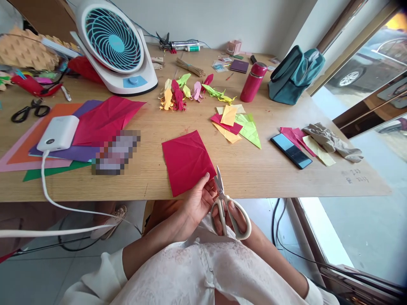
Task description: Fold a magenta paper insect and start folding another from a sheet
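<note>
My left hand (196, 201) pinches the near right corner of a creased red paper sheet (186, 160) that lies at the table's front edge. My right hand (234, 217) has its fingers through the loops of white-handled scissors (226, 204). The blades point up and away, and their tip sits just right of the red sheet's corner. Several folded paper figures (187, 92) in yellow, red, pink and green stand further back on the wooden table (254, 169).
A white and teal fan (115, 44) stands at the back left. Coloured paper sheets (95, 127) with a white power bank (58, 133) lie left. Paper scraps (237, 125), a phone (291, 150), a red bottle (253, 81), a teal bag (294, 74) and black scissors (30, 109) are around.
</note>
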Demonstrator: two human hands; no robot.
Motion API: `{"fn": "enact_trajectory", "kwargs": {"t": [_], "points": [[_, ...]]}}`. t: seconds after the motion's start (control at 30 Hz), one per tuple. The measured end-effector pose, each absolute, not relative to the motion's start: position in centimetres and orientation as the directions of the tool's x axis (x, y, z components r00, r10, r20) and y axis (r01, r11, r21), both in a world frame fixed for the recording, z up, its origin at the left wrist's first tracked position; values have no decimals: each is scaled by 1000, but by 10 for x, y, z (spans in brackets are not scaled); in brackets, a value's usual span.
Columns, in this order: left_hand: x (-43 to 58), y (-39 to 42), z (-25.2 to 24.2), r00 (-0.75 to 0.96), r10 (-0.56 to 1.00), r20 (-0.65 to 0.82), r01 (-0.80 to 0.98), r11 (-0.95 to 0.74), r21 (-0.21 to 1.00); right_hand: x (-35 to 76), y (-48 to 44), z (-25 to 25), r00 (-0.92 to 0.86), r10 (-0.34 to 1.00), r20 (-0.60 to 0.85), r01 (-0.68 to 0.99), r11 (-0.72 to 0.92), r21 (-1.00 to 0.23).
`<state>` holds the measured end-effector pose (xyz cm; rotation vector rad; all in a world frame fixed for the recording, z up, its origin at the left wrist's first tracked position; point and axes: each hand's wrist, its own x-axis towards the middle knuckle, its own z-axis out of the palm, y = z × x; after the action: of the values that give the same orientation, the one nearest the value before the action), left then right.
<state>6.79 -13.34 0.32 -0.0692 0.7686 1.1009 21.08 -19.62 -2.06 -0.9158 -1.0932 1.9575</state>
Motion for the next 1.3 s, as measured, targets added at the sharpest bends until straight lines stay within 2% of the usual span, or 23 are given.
{"fn": "enact_trajectory", "kwargs": {"t": [0.27, 0.47, 0.67, 1.0, 1.3], "points": [[74, -133, 8, 243, 740, -627, -824, 498, 270, 215, -197, 4, -506, 806, -307, -330, -509, -795], [74, -131, 10, 293, 703, -648, -835, 518, 185, 219, -198, 7, -447, 832, -328, -267, -474, -839], [73, -131, 13, 309, 708, -635, -837, 519, 171, 220, -201, 10, -404, 836, -371, -220, -483, -848], [72, -132, 9, 300, 718, -628, -842, 509, 180, 210, -203, 7, -329, 867, -375, -359, -482, -799], [72, -133, 6, 292, 729, -619, -851, 493, 180, 208, -204, 6, -320, 875, -364, -348, -466, -813]]}}
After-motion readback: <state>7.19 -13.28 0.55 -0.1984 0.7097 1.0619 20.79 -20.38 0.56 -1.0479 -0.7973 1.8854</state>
